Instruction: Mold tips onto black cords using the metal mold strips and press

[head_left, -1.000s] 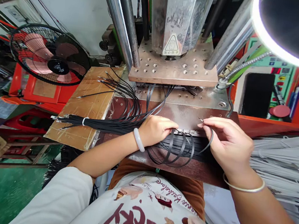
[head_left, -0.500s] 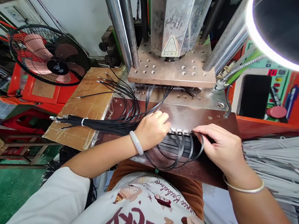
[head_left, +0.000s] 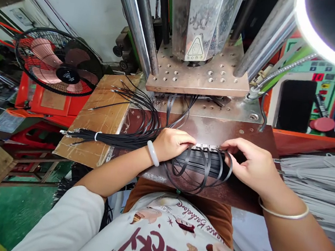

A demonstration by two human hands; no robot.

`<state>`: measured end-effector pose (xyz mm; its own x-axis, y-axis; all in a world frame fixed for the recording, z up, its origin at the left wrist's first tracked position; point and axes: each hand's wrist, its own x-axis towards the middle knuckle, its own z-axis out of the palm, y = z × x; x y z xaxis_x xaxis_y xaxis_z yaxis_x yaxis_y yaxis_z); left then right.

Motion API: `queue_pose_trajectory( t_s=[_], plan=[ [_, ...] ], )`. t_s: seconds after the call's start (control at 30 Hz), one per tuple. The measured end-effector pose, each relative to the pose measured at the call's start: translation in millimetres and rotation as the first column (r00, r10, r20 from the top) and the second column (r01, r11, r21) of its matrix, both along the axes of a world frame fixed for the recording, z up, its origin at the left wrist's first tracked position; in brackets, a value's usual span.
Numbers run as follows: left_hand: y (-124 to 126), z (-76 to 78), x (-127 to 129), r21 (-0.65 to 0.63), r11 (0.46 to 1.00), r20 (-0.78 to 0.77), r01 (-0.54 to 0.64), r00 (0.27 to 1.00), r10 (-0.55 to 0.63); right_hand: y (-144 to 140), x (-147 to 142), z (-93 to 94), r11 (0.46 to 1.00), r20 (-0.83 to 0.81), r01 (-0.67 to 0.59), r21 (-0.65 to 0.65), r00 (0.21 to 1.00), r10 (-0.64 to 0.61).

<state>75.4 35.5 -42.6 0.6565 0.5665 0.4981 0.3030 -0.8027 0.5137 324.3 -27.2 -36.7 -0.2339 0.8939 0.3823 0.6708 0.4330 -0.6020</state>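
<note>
At the far left a fan (head_left: 67, 73) stands by a cardboard box (head_left: 92, 112), and on the box lies one end of a bundle of black cables (head_left: 123, 140), gathered by a white tie (head_left: 96, 136). The bundle runs along the worktop (head_left: 158, 175) toward the left hand (head_left: 171, 144), whose thumb and forefinger are drawn close together at the left end of a metal strip (head_left: 206, 147); from here I can't tell whether a cable end is caught between them. Next come several cable loops (head_left: 206, 173), bowing toward the person from the strip, in front of the press plate (head_left: 196, 86). The right hand (head_left: 250, 160) has its fingers slightly parted at the strip's right end, beside the outermost loop; whether they grip it I can't make out. I'd judge the step in hand to be seating cable ends along the strip, so the next move calls for steady fingertip pressure and careful lining-up. Grey cables (head_left: 315, 184) lie at the far right.
</note>
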Motion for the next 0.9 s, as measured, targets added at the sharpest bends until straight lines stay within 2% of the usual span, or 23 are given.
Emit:
queue_pose_trajectory(
  t_s=[0.1, 0.27, 0.37, 0.43, 0.47, 0.53, 0.6, 0.67, 0.73, 0.8, 0.9],
  plan=[
    [-1, -1.4, 0, 0.115, 0.993, -0.078, -0.021, 0.996, 0.030, 0, -2, -2.3, 1.000, -0.007, -0.003, -0.011, 1.000, 0.003],
    [-6, -1.5, -1, 0.270, 0.959, -0.176, 0.088, 0.983, -0.041, -2, 0, 2.7, 1.000, 0.000, 0.000, -0.030, 1.000, 0.000],
    [-8, 0.6, -1, 0.252, 0.963, -0.132, 0.095, 0.989, -0.063, -1, 26, 13.0, 0.990, 0.054, 0.142, -0.009, 0.989, -0.141],
    [-7, 4.6, -3, 0.171, 0.981, -0.060, 0.087, 0.995, -0.078, -1, 52, 19.4, 0.976, 0.196, 0.217, -0.025, 0.958, -0.208],
    [-6, 7.3, -4, 0.126, 0.990, -0.001, 0.068, 0.998, -0.068, -2, 64, 21.7, 0.973, 0.298, 0.219, -0.079, 0.936, -0.186],
    [-3, 12.5, -9, 0.057, 0.998, 0.161, -0.019, 0.987, 0.010, -2, 81, 24.6, 0.944, 0.503, 0.191, -0.269, 0.864, -0.032],
    [-1, 16.2, -14, 0.013, 0.992, 0.314, -0.124, 0.943, 0.114, -1, 85, 26.1, 0.905, 0.655, 0.182, -0.385, 0.745, 0.129],
    [0, 17.7, -19, -0.013, 0.984, 0.404, -0.178, 0.899, 0.168, 0, 81, 27.9, 0.903, 0.769, 0.170, -0.394, 0.600, 0.222],
    [0, 17.9, -22, -0.028, 0.981, 0.430, -0.193, 0.883, 0.186, 2, 75, 30.4, 0.900, 0.822, 0.181, -0.397, 0.506, 0.262],
    [0, 17.8, -24, -0.023, 0.979, 0.433, -0.204, 0.880, 0.193, 4, 71, 32.4, 0.880, 0.823, 0.211, -0.425, 0.495, 0.279],
    [-1, 17.7, -23, 0.000, 0.977, 0.434, -0.212, 0.881, 0.191, 4, 72, 33.1, 0.861, 0.802, 0.227, -0.454, 0.525, 0.285]
  ],
)
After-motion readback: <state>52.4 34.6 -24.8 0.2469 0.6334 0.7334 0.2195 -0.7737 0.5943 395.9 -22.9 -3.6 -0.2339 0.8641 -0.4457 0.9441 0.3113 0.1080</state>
